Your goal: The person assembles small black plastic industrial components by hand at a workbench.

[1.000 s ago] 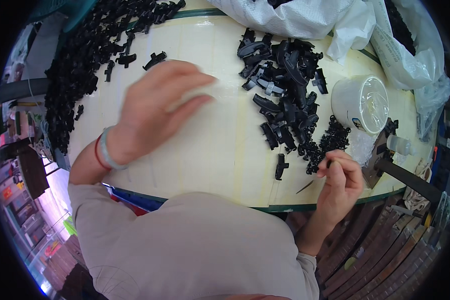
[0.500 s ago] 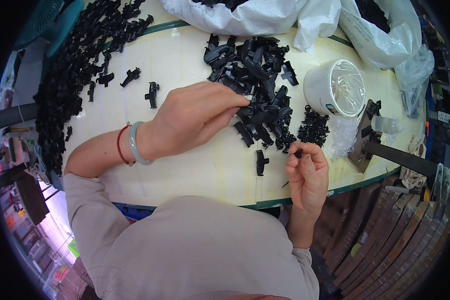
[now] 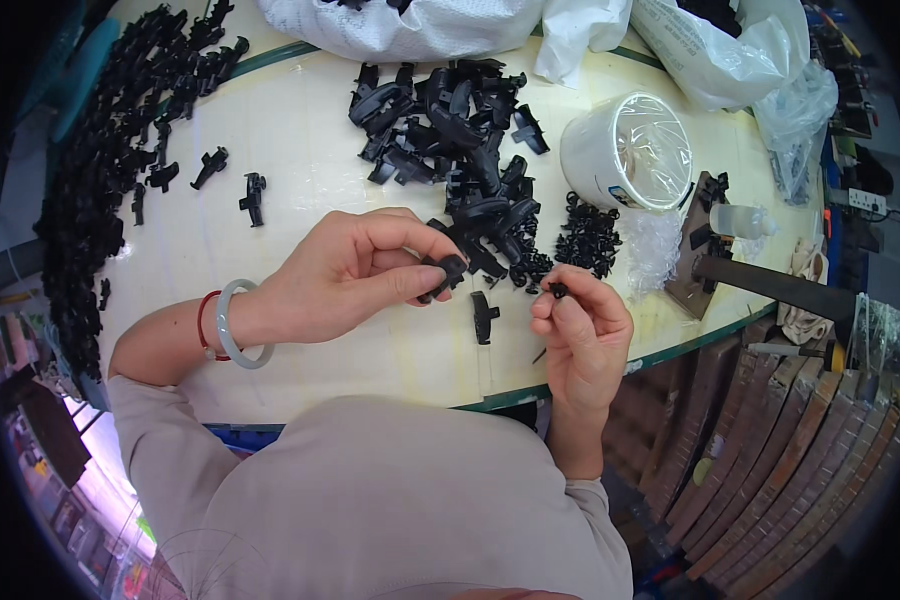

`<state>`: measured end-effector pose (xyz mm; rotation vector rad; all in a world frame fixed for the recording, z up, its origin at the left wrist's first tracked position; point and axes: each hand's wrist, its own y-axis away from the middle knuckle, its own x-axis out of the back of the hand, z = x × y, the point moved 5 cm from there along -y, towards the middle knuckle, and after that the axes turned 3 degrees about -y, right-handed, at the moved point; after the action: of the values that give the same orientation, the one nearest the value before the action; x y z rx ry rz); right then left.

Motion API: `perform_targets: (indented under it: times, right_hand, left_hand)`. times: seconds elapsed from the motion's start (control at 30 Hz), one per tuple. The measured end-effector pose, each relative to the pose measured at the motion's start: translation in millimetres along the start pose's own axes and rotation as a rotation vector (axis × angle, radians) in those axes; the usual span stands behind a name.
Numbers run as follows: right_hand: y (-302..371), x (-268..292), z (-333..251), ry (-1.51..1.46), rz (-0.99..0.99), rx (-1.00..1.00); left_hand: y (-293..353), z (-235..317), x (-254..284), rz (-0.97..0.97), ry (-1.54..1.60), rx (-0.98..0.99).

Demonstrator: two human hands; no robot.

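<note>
Between the thumb and fingers of my left hand (image 3: 355,275) is a black plastic part (image 3: 444,277), held over the table just short of the heap. My right hand (image 3: 588,325) pinches a small black plastic piece (image 3: 557,290) between thumb and forefinger. A heap of larger black plastic parts (image 3: 460,140) lies beyond both hands. Next to it are piles of small black pieces (image 3: 587,235). One loose black part (image 3: 484,317) rests on the table between my hands.
A white tub (image 3: 590,155) with clear film stands at the right, near a lever fixture (image 3: 695,260) and a small clear bottle (image 3: 740,221). White sacks (image 3: 420,30) line the far side. Many black parts (image 3: 80,210) cover the left side of the table (image 3: 300,110).
My left hand has drawn back from the heap toward me and now holds a black part. My right hand keeps its pinch on the small piece. The whole view has shifted slightly.
</note>
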<state>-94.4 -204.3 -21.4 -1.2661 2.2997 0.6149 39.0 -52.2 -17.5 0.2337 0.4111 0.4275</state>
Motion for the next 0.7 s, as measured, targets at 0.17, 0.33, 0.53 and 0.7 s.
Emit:
perform_targets:
  times: [0.17,0.33,0.53,0.7]
  right_hand:
    - [2,-2,-6,0.159,0.019,0.042]
    - [0,0,-12,0.265,0.025,0.15]
    - [-4,2,-12,0.153,0.091,0.116]
    - [-3,8,-10,0.007,0.067,0.019]
  left_hand:
    - [0,-7,-2,-0.018,-0.037,0.001]
    - [-1,-11,1,-0.005,0.02,0.053]
    - [-2,-13,2,-0.008,0.018,0.044]
    - [-3,-13,2,-0.009,0.025,0.039]
